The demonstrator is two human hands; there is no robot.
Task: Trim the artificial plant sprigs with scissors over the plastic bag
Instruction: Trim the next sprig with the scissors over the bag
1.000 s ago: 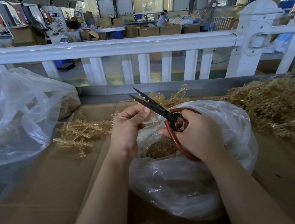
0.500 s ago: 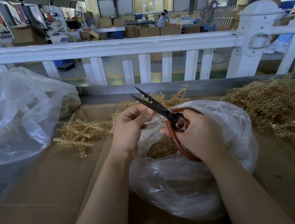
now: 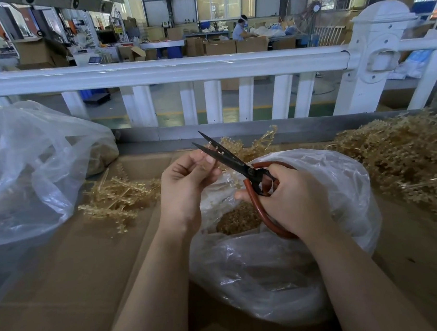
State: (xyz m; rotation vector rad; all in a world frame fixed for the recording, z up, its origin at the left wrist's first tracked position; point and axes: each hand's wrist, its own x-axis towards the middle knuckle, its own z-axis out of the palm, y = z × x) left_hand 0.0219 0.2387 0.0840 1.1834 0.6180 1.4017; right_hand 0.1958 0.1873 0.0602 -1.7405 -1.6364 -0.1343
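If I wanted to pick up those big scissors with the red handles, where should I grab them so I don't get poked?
Probably by the red loop handles, the way the right hand grips the black-bladed, red-handled scissors. Come from the near side, over the clear plastic bag: the handles point toward the person, while the open blades point up and away, their tips beside the left hand.

no readable text anywhere. small triangular green sign [image 3: 165,23] on the far wall and a yellow notice [image 3: 117,29] on a machine at the back, both too small and blurred to make out. no print on scissors, bags or cardboard.
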